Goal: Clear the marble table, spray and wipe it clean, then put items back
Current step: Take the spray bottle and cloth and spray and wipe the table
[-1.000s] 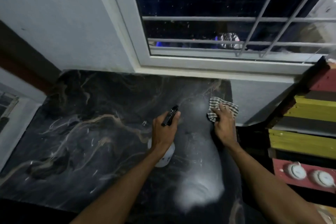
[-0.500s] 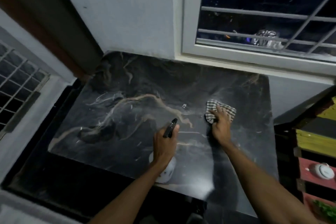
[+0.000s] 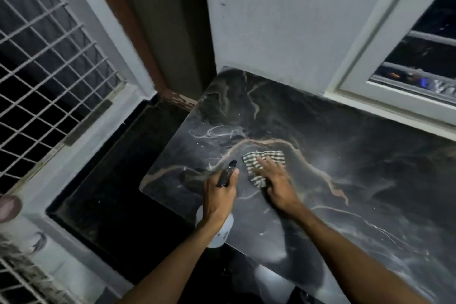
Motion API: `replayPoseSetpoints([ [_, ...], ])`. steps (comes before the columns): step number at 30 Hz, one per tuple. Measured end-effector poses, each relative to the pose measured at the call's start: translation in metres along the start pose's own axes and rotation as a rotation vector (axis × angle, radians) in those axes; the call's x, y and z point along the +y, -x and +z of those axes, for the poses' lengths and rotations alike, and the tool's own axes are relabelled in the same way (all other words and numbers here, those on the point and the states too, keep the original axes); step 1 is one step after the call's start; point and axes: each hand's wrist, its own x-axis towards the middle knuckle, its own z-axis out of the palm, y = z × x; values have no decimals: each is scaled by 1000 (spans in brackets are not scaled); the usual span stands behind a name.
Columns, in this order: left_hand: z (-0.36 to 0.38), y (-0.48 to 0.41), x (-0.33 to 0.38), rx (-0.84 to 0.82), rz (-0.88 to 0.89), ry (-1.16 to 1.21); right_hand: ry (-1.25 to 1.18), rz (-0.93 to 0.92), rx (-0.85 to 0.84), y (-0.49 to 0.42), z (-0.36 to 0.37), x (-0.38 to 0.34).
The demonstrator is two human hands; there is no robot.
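While you work the marble table [image 3: 345, 180] in the head view: you are at the spray-and-wipe step, I judge; putting the items back comes later.
Next move: it likely calls for flat, even pressure on the cloth [image 3: 267, 158] and strokes toward the near-left corner, stopping short of the edge.
Left hand [image 3: 219, 196]: your fingers curl round the spray bottle [image 3: 222, 234], dark nozzle aimed at the slab, pale body showing below your wrist.
Right hand [image 3: 276, 181]: spread wide, fingers straight, pressing the checked cloth onto the marble just beside the nozzle.
Cloth: crumpled, lying on the tan vein near the table's left end.
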Motion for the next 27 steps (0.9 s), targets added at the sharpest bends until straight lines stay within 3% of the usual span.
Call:
replayPoseSetpoints([
  [3, -19, -15, -11, 47, -37, 33, -73, 284, 160, -55, -16, -1],
  [4, -24, -19, -13, 48, -42, 32, -68, 304, 154, -65, -9, -10],
  [8, -46, -32, -18, 99, -20, -10, -10, -175, -107, -61, 42, -53],
  [10, -57, -38, -23, 130, -50, 14, -17, -143, -30, -93, 36, -39],
  [13, -72, -47, -26, 156, -66, 33, -21, 185, 44, -141, 29, -47],
  [14, -77, -51, -27, 169, -44, 9, 23, 142, -26, -142, 37, -63],
  [17, -91, -61, -34, 201, -30, -30, 69, -216, -183, -125, 60, -72],
  [18, -94, -63, -37, 201, -52, -24, 36, -228, -171, -134, 54, -67],
  [20, -103, -67, -43, 207, -57, -15, -1, 14, -28, -176, 41, -59],
  [22, -114, -68, -52, 241, -61, 0, -23, 240, -5, -212, 43, -78],
  [23, -120, -68, -54, 253, -64, 3, 18, 205, -54, -218, 52, -94],
  [26, -138, -67, -68, 274, -56, -15, 52, -185, -167, -214, 82, -103],
  [27, -143, -66, -73, 269, -71, -4, 31, -204, -160, -224, 76, -101],
])
